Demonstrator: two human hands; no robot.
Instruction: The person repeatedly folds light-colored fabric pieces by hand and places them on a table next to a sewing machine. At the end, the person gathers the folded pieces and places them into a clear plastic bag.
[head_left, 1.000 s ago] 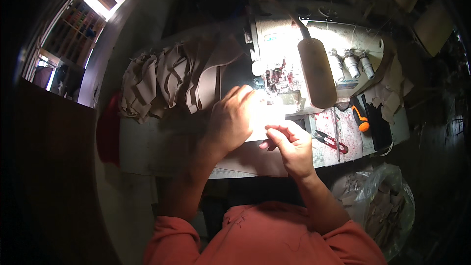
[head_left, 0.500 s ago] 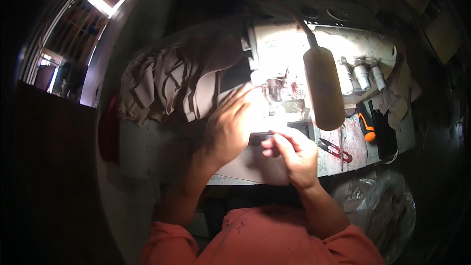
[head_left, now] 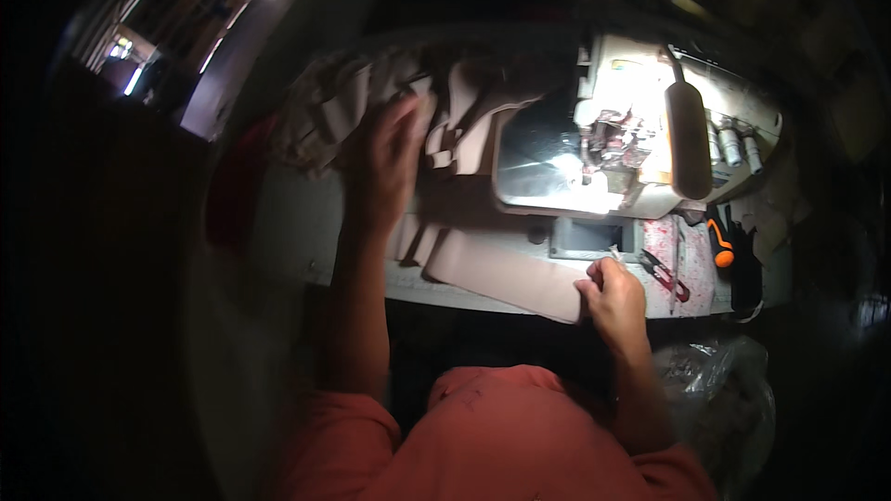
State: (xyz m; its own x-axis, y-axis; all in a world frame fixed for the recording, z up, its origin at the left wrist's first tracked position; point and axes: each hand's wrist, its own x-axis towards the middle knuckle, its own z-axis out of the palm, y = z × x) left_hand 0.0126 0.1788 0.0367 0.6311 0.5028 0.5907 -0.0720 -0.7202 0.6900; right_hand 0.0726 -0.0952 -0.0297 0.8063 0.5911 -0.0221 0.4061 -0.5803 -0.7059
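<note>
My left hand (head_left: 394, 162), a little blurred, is raised with its fingers stretched toward a pile of beige fabric pieces (head_left: 348, 102) at the back left. Whether it touches them is hard to tell. At the table's front edge my right hand (head_left: 617, 301) pinches the right end of a flat beige fabric strip (head_left: 501, 274). The strip slants across the front of the table, its left end folded over. A small pale tip (head_left: 614, 252) shows above the right fingers, too small to name. Behind the strip lies the glossy dark plate (head_left: 538, 148) of a lit machine (head_left: 640, 144).
A brown lamp head (head_left: 689, 144) hangs over the machine. To its right are several pale cylinders (head_left: 731, 144). Red-and-black thread snips (head_left: 666, 276) and an orange-and-black handled tool (head_left: 719, 243) lie at the right. A clear plastic bag (head_left: 729, 385) hangs below the table edge.
My left hand has left the lit machine area and moved left to the fabric pile. My right hand is now at the strip's right end. The view has shifted, and the strip lies more exposed.
</note>
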